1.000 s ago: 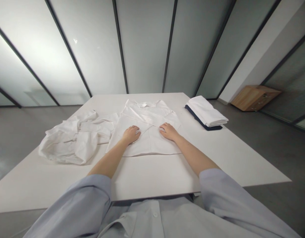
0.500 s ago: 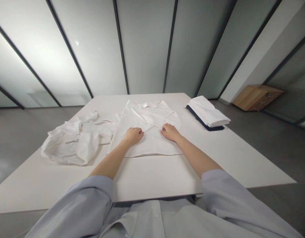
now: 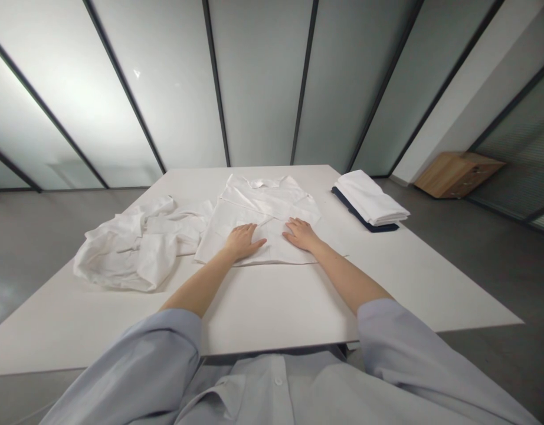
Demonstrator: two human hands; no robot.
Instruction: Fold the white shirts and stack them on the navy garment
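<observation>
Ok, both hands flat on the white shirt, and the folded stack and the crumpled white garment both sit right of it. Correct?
Not quite: the crumpled white garment lies left of the white shirt, not right, as the head view shows. The rest stands: the left hand and right hand are flat on the shirt, and the folded stack is right of it.

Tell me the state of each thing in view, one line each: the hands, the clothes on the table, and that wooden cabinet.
Left hand: open, flat on the white shirt
Right hand: open, flat on the white shirt
White shirt: lying flat, partly folded, collar at the far side
Crumpled white garment: bunched in a heap
White cloth stack: neatly folded, on navy cloth
Wooden cabinet: standing on the floor, closed as far as can be seen
</observation>
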